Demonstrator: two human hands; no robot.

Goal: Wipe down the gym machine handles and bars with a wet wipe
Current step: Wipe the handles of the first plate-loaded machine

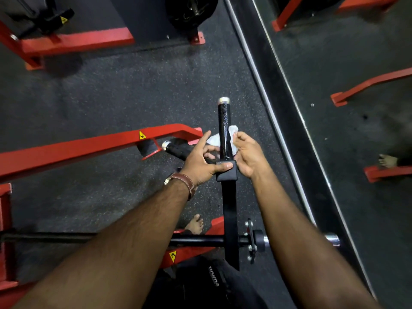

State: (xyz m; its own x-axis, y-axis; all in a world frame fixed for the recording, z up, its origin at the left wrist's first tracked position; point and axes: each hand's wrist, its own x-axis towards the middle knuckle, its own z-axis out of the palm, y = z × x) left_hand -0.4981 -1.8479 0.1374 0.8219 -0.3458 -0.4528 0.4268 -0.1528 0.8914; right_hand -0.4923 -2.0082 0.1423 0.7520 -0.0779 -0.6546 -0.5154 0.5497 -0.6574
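Note:
A black machine handle (224, 128) with a silver end cap points away from me, rising from a black arm (230, 210). A white wet wipe (232, 131) is wrapped behind the handle's lower part. My right hand (249, 155) pinches the wipe's right side. My left hand (204, 159), with a brown watch strap at the wrist, holds the wipe's left end with curled fingers; its thumb presses the black block at the handle's base and its index finger sticks out straight. A second black handle (176, 146) lies lower, to the left.
A red frame beam (89, 144) runs left of the handles. A black axle (196, 240) with bolts crosses below. My bare foot (196, 224) stands on the speckled rubber floor. A mirror wall (347, 90) runs along the right. More red frames and a weight plate (191, 10) stand farther off.

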